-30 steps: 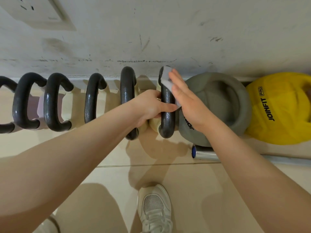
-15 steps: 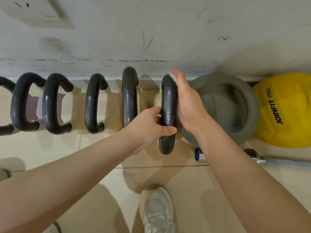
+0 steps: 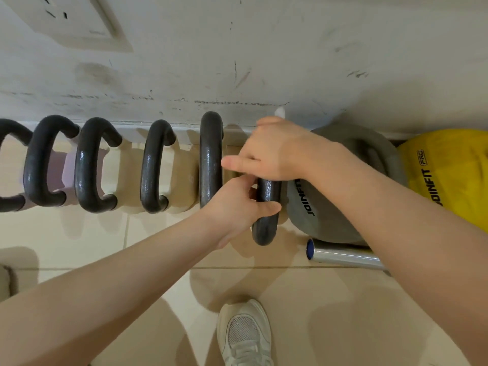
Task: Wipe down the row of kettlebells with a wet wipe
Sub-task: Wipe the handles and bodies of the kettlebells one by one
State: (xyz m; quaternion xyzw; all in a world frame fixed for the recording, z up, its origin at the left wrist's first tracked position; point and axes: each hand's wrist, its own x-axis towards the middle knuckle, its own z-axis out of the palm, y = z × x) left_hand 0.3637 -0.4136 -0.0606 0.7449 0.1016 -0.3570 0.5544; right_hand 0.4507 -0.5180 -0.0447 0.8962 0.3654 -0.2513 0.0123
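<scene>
Several kettlebells with dark handles stand in a row along the wall. My left hand (image 3: pixel 237 204) grips the near part of the rightmost dark handle (image 3: pixel 265 225). My right hand (image 3: pixel 274 151) is wrapped over the far part of the same handle, pressing a white wet wipe (image 3: pixel 280 112) against it; only a corner of the wipe sticks out above my fingers. To the left stand more handles, the closest one (image 3: pixel 210 159) upright beside my left hand. A grey kettlebell (image 3: pixel 317 207) and a yellow one (image 3: pixel 449 167) sit to the right.
A chrome bar with a blue end cap (image 3: pixel 340 256) lies on the tiled floor in front of the grey kettlebell. My white shoe (image 3: pixel 244 334) is on the tiles below. A wall socket (image 3: pixel 71 19) is at the upper left.
My right hand has turned from lying flat along the handle's side to closing over its top, hiding most of the wipe. My left hand has kept its grip lower on the handle.
</scene>
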